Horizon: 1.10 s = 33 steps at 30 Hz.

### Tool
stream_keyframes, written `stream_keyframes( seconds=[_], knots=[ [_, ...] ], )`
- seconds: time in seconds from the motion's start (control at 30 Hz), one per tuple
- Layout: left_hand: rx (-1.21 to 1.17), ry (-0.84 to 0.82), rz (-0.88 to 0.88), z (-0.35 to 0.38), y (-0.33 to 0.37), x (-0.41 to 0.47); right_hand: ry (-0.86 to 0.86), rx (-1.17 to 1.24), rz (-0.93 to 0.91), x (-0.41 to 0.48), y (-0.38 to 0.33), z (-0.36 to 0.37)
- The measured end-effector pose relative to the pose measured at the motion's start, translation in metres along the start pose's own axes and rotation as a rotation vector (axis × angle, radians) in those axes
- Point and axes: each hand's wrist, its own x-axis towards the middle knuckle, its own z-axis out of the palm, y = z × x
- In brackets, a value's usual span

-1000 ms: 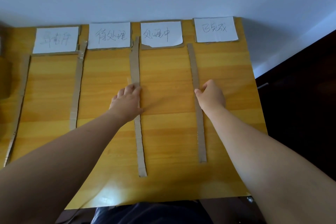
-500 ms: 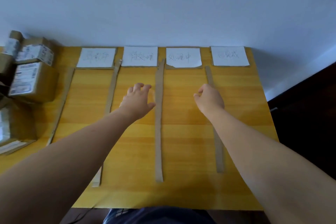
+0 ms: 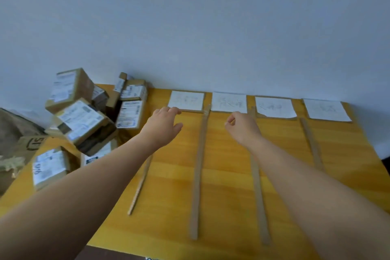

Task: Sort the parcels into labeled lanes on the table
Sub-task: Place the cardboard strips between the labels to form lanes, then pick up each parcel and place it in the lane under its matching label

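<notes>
A heap of several brown cardboard parcels [image 3: 84, 120] with white shipping labels lies at the table's left end. Cardboard strips [image 3: 198, 171] split the yellow wooden table [image 3: 228, 196] into lanes, each headed by a white handwritten label card [image 3: 186, 101] against the wall. My left hand [image 3: 162, 126] hovers over the leftmost lane, fingers spread, holding nothing, just right of the parcels. My right hand [image 3: 241, 127] hangs above the second lane with fingers loosely curled and nothing in it.
A pale wall runs behind the table. A larger flattened brown box [image 3: 29, 143] and crumpled packing lie at the far left edge. The table's right edge drops off near the fourth label card [image 3: 327, 110].
The view has swung left and up, bringing the parcel heap into sight. Both hands have lifted off the strips and moved left toward the parcels, the left hand opening.
</notes>
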Motion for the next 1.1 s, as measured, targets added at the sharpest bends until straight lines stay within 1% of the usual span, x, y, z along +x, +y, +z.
stream_keyframes(
  seconds=[0.1, 0.23, 0.33, 0.43, 0.5, 0.7, 0.8, 0.87, 0.9, 0.97, 1.03, 1.1],
  knots=[
    [0.007, -0.007, 0.005, -0.023, -0.056, -0.001, -0.003, 0.004, -0.001, 0.002, -0.048, 0.033],
    [0.005, 0.031, -0.005, -0.053, -0.128, 0.001, 0.000, 0.041, -0.005, 0.007, -0.106, 0.076],
    [0.003, 0.032, -0.019, -0.067, -0.175, 0.004, 0.003, 0.056, 0.012, 0.009, -0.136, 0.103],
    [0.021, 0.004, -0.050, -0.075, -0.212, 0.004, -0.040, 0.085, 0.041, 0.007, -0.160, 0.126],
    [0.031, -0.010, -0.097, -0.077, -0.234, 0.004, -0.063, 0.103, 0.034, 0.006, -0.173, 0.138],
    [-0.099, 0.004, -0.280, -0.072, -0.288, -0.005, -0.174, 0.174, 0.006, 0.011, -0.219, 0.172],
    [-0.163, 0.075, -0.380, -0.066, -0.308, -0.012, -0.217, 0.243, 0.000, 0.014, -0.242, 0.188],
    [-0.249, 0.127, -0.454, -0.063, -0.316, -0.016, -0.257, 0.282, -0.020, 0.017, -0.256, 0.197],
    [-0.332, 0.132, -0.491, -0.061, -0.318, -0.018, -0.284, 0.301, -0.025, 0.017, -0.261, 0.201],
    [-0.593, 0.086, -0.564, -0.057, -0.319, -0.022, -0.345, 0.335, -0.010, 0.016, -0.268, 0.208],
    [-0.850, 0.008, -0.603, -0.051, -0.318, -0.024, -0.379, 0.420, 0.043, 0.013, -0.267, 0.213],
    [-0.929, -0.007, -0.571, -0.048, -0.312, -0.024, -0.386, 0.576, 0.123, 0.010, -0.263, 0.215]
  ],
)
